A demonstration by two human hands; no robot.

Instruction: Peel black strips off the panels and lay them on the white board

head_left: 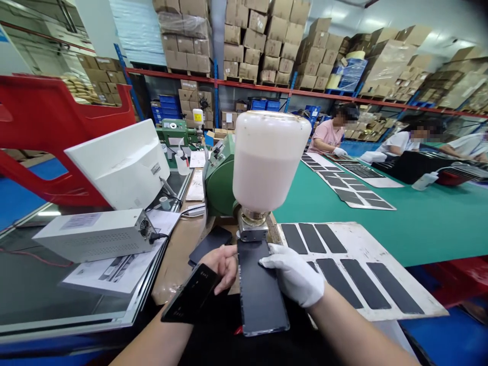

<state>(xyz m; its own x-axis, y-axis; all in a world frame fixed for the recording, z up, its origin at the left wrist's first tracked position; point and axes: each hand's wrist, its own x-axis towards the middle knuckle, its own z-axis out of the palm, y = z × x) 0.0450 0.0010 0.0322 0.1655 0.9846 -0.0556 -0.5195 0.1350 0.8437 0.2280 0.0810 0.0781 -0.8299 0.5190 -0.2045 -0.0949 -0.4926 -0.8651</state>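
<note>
My bare left hand (221, 267) is closed on a black flat panel (190, 301) that tilts toward me. My right hand (295, 274), in a white glove, presses its fingers on a long dark panel (261, 300) lying lengthwise under a metal nozzle (252, 229). Above the nozzle stands a large white jar (267, 157) part-filled with white liquid. Another black panel (209, 243) lies just left of the nozzle on the brown bench top.
A white board (385, 254) with several dark strips lies to the right on the green table (419, 218). A grey power unit (95, 235) and a white tilted monitor (120, 165) stand left. A green machine (219, 178) sits behind the jar. Other people work at the far right.
</note>
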